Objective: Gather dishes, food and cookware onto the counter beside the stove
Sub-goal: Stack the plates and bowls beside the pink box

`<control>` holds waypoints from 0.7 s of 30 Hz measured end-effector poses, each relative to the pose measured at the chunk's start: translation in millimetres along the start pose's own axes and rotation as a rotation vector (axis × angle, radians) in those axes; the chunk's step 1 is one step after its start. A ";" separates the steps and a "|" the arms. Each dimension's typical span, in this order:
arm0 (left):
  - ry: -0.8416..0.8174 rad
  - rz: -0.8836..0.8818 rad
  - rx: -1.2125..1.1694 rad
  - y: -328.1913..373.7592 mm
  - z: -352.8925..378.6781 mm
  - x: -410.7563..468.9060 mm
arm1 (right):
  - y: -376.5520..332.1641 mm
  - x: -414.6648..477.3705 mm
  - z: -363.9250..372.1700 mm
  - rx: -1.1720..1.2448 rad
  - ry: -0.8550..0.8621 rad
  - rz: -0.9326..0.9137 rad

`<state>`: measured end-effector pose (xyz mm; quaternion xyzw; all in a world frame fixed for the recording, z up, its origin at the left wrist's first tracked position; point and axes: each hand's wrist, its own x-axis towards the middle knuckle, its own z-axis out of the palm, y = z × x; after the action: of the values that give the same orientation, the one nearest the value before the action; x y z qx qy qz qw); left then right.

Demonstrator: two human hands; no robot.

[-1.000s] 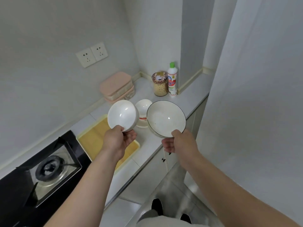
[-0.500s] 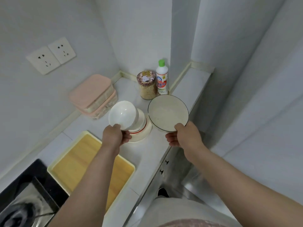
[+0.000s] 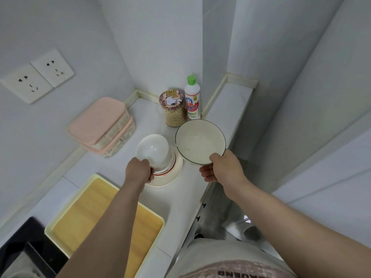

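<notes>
**Two bowls in hand over the counter**

Head view: your left hand grips the small glossy white bowl at its near rim, fingers curled round the edge. The bowl tilts, its opening facing you, directly over the stack of white bowls with red stripes. You cannot tell whether it touches the stack.

Your right hand pinches the wide cream bowl with a thin dark rim, thumb on the near rim and fingers curled beneath. It hangs just right of the stack, above the white counter.

Behind the stack stand a clear jar with a cartoon lid and a white bottle with a green cap. Left of the stack sit two pink-lidded containers. Nearer you than the stack lies a yellow tray, and beyond it the black stove.
</notes>
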<state>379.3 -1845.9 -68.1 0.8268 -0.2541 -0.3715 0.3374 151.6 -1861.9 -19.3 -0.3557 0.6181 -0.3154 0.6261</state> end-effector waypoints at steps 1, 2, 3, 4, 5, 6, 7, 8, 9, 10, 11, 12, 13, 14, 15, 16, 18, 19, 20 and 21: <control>0.005 0.002 0.031 -1.9 0.7 1.3 | -1.0 1.1 -0.1 -0.005 -0.003 0.001; 0.008 -0.001 0.052 -3.8 1.4 3.8 | -1.6 3.1 0.4 -0.010 -0.004 0.001; 0.011 -0.007 0.067 -5.5 2.2 5.4 | -1.8 4.9 0.9 -0.011 -0.003 0.001; 0.014 -0.011 0.078 -6.9 3.1 7.4 | -1.7 7.4 2.1 -0.012 -0.003 -0.001; 0.016 -0.011 0.090 -8.5 3.9 9.5 | -1.3 9.6 3.2 -0.012 -0.004 -0.001; 0.017 -0.010 0.101 -9.4 5.1 10.9 | -0.9 11.6 4.3 -0.013 -0.005 0.000; 0.020 -0.009 0.113 -10.9 5.7 13.2 | -0.5 13.4 5.4 -0.016 -0.009 0.002; 0.023 -0.007 0.123 -11.7 6.3 14.7 | -0.5 15.1 6.4 -0.021 -0.012 0.004; 0.025 -0.005 0.130 -12.8 6.7 15.6 | -0.2 16.1 6.9 -0.026 -0.013 0.004; 0.028 0.000 0.141 -13.8 6.8 16.8 | -0.2 17.6 7.3 -0.029 -0.014 0.003; 0.031 0.005 0.157 -14.4 6.6 17.4 | -0.3 19.2 7.8 -0.031 -0.015 0.003; 0.031 0.005 0.176 -15.5 6.4 18.3 | -0.2 20.8 8.6 -0.033 -0.015 0.003; 0.028 -0.004 0.191 -16.0 6.4 18.8 | 0.0 22.4 9.2 -0.033 -0.014 0.006; 0.024 -0.027 0.195 -16.3 6.2 19.4 | 0.4 23.8 10.2 -0.033 -0.013 0.008; 0.013 -0.063 0.183 -16.5 6.0 19.4 | 0.6 25.2 11.4 -0.035 -0.011 0.010; -0.004 -0.112 0.142 -15.6 6.5 17.6 | 0.9 26.5 12.3 -0.037 -0.008 0.010; -0.080 -0.237 -0.095 -15.2 8.6 13.4 | 2.1 29.5 15.0 -0.043 -0.002 0.013; -0.131 -0.299 -0.246 -14.6 10.7 10.5 | 2.9 30.3 15.4 -0.047 0.002 0.017; -0.180 -0.344 -0.379 -14.8 12.6 9.5 | 3.6 31.7 16.5 -0.049 0.005 0.021; -0.219 -0.363 -0.479 -16.1 15.0 10.0 | 4.3 32.8 17.2 -0.050 0.007 0.025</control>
<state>376.2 -1847.7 -92.0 0.7105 -0.0426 -0.5618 0.4216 169.8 -1886.1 -41.2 -0.3625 0.6325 -0.2931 0.6186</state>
